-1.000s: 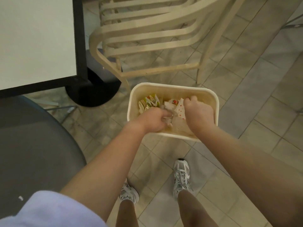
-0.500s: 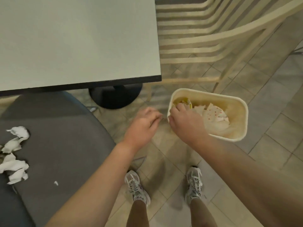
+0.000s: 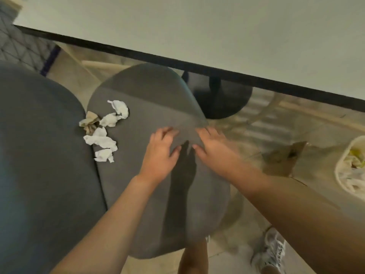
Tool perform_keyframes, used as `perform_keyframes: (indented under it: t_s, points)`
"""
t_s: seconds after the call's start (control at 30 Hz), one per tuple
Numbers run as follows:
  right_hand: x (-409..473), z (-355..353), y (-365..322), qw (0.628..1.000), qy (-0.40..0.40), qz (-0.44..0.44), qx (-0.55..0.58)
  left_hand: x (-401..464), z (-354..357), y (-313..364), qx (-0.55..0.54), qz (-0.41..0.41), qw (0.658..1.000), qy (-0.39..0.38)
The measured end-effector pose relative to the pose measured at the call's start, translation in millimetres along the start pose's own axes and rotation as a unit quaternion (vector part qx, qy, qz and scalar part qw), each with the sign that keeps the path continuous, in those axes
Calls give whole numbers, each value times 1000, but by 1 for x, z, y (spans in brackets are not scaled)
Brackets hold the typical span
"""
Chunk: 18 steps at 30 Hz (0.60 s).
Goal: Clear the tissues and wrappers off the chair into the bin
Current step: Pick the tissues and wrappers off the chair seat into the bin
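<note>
A pale table [image 3: 217, 26] with a dark edge crosses the top of the view, standing on a black round base [image 3: 221, 101]. Beneath lies a beige tiled floor [image 3: 276, 123], blurred and striped with soft shadows under dim, warm light.

left hand [image 3: 161, 153] and right hand [image 3: 212, 149]: out of bin, now empty and spread over chair seat [image 3: 158, 107] | bin [image 3: 340, 175]: off to 3 o'clock | tissues [image 3: 105, 129]: at 9 o'clock of hands

Bin [image 3: 340, 171] cut by right edge; both forearms and shoe [image 3: 273, 252] motion-blurred.
</note>
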State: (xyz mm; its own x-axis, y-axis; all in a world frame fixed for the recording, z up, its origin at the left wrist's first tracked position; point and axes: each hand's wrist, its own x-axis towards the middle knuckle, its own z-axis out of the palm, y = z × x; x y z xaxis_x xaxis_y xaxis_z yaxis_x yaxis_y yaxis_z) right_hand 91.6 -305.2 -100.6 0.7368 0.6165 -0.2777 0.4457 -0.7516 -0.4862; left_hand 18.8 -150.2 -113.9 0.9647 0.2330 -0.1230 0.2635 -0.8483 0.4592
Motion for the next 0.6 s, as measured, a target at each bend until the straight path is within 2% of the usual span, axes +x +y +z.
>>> perform_keyframes:
  t_s: [0.17, 0.37, 0.53, 0.6]
  points:
    - [66, 37, -61, 995, -54, -78, -13, -9, -22, -102, 32, -139, 990, 22]
    - [136, 76, -111, 985, -80, -150, -38, -10, -25, -189, 92, -287, 953, -22]
    - [193, 111, -145, 972, -74, -202, -93, -1, -19, -233, 73, -329, 941, -36]
    - [210, 122, -157, 966, -77, -219, -112, 1, -13, -241, 26, -325, 945, -24]
